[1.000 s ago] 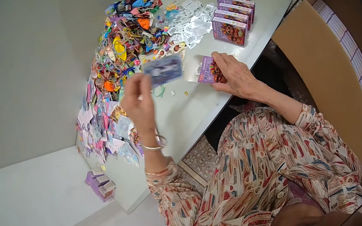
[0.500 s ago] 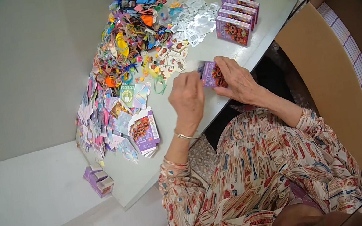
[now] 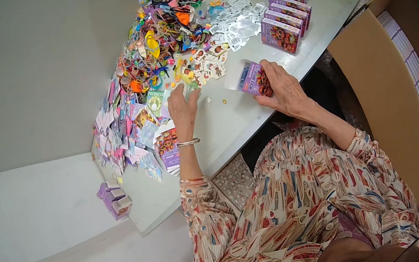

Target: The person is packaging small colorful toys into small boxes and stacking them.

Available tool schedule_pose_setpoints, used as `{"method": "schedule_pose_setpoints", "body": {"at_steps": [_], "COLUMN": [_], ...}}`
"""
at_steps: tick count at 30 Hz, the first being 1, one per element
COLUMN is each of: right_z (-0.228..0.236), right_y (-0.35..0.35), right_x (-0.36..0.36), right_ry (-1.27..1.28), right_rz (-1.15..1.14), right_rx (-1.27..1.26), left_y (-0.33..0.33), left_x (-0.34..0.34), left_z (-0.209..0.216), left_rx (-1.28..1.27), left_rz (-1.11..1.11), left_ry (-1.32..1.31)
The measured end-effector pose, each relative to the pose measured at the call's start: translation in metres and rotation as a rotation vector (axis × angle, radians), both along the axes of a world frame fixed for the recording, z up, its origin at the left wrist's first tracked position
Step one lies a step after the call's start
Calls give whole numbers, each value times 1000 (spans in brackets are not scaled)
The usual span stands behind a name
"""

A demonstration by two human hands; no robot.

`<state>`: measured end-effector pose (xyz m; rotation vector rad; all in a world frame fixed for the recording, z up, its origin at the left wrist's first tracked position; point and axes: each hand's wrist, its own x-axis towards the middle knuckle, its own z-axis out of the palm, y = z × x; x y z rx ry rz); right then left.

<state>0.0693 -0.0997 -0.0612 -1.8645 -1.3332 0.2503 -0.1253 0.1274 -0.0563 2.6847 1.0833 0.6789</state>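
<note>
My right hand (image 3: 286,87) is closed around a small purple printed box (image 3: 255,81) just above the table. The box's end toward my left is open, with a pale flap sticking out and something dark showing inside. My left hand (image 3: 183,112) is held over the table with thumb and fingers apart and nothing visible in it. Beside its fingertips lies a translucent green trinket (image 3: 190,88), partly hidden. A stack of flattened purple boxes (image 3: 170,151) lies by my left wrist. Between the hands are a small yellow ring (image 3: 224,101) and a tiny white piece (image 3: 209,100).
Along the wall runs a heap of colourful bands and trinkets (image 3: 152,47), beside shiny cards (image 3: 112,124), picture cutouts (image 3: 204,66) and silvery packets (image 3: 239,22). A row of filled purple boxes (image 3: 282,35) stands at the far right. A large carton (image 3: 380,98) is at my right.
My left hand has moved left, away from the purple box, and its fingers have opened. The box's open end now shows. The whole view has shifted slightly.
</note>
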Motion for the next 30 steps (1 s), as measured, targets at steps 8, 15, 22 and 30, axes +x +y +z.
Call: {"method": "schedule_pose_setpoints", "body": {"at_steps": [8, 15, 22, 30], "right_z": [-5, -6, -18, -20], "right_y": [-4, -12, -16, -15], "right_x": [0, 2, 6, 4], "right_ry": [28, 381, 410, 287], "right_rz": [-3, 180, 169, 74], "right_rx": [17, 214, 229, 180], "left_y": [11, 20, -52, -120], "left_x": [-5, -10, 19, 44], "left_z": [-30, -25, 61, 108], "left_rx": [-151, -62, -807, -876], "left_rz": [11, -42, -65, -346], "left_ry": [-36, -53, -556, -640]}}
